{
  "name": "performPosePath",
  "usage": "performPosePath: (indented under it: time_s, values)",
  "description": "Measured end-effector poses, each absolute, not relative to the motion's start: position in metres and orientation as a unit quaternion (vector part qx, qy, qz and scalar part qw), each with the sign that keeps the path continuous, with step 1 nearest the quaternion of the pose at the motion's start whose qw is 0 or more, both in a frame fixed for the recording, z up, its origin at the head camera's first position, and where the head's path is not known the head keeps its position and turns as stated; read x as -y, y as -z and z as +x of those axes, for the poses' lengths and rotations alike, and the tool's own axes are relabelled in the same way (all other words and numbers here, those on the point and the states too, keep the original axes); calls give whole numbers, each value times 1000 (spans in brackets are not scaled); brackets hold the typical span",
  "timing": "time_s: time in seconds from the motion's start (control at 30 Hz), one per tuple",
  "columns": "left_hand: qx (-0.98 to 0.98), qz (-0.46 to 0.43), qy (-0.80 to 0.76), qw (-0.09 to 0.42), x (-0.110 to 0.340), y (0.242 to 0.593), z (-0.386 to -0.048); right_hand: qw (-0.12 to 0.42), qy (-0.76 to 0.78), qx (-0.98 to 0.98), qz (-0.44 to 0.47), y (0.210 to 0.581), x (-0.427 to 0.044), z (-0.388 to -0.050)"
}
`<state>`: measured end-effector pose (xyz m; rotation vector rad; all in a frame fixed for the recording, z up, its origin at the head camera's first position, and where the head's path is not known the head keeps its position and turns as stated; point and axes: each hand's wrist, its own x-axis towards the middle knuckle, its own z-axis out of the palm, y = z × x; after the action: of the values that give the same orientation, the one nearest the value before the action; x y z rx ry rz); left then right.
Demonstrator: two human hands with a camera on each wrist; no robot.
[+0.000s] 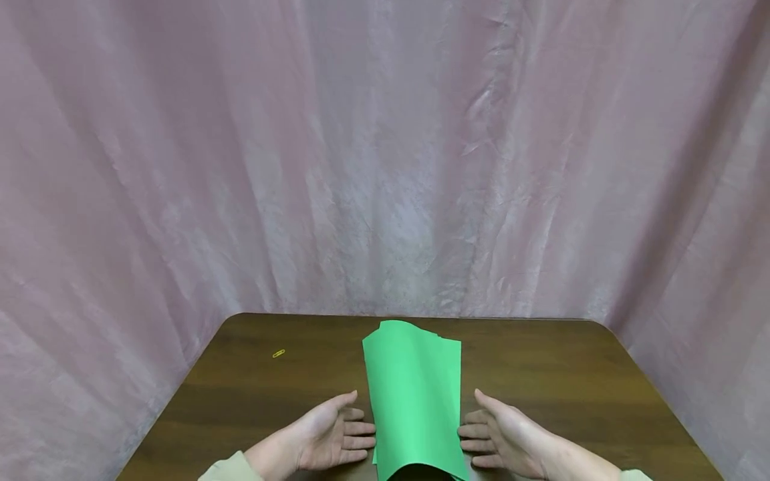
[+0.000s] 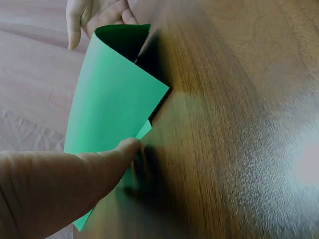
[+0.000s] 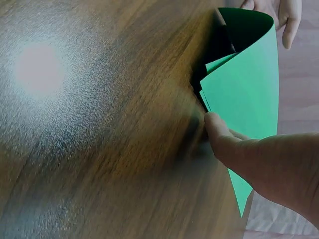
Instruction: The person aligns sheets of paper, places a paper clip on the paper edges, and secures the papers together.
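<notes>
Green paper sheets point(image 1: 415, 401) stand arched on the table, bulging upward along their length, with a dark hollow under the near end. The left hand point(image 1: 331, 434) is at their left edge, palm facing inward, fingers extended with the tips touching the paper's side. Mirroring it, the right hand point(image 1: 505, 437) has straight fingers at the right edge. In the left wrist view the left hand point(image 2: 65, 184) lies along the green paper point(image 2: 109, 94). The right wrist view shows the right hand point(image 3: 264, 169) beside the paper point(image 3: 244, 84), where more than one layer shows at the edge.
A yellow paper clip point(image 1: 279, 353) lies on the brown wooden table point(image 1: 541, 374), left of the paper and toward the far edge. Pinkish-grey curtains point(image 1: 385, 160) hang behind the table and at both sides.
</notes>
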<state>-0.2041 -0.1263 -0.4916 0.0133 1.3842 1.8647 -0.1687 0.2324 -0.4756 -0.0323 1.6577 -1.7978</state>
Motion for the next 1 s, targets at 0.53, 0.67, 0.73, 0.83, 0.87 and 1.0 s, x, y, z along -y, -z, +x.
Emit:
performPosePath:
  time_s: [0.53,0.67,0.73,0.83,0.87,1.0]
  values:
    - [-535,-15,-752,385,107,495,-205,334,711,-619,-11,482,-219,-167]
    - [-534,-18,-756,380,105,497,-203,339,718,-608,-13,482,-219,-168]
    - [-534,-20,-756,379,104,497,-203,340,720,-605,-14,483,-220,-168]
    - [-535,-24,-754,381,103,497,-204,342,725,-597,-14,483,-221,-168]
    - [-534,-25,-753,382,102,496,-204,344,727,-594,-14,483,-221,-168]
    - [-532,-30,-755,383,98,496,-206,344,731,-589,-15,484,-221,-169]
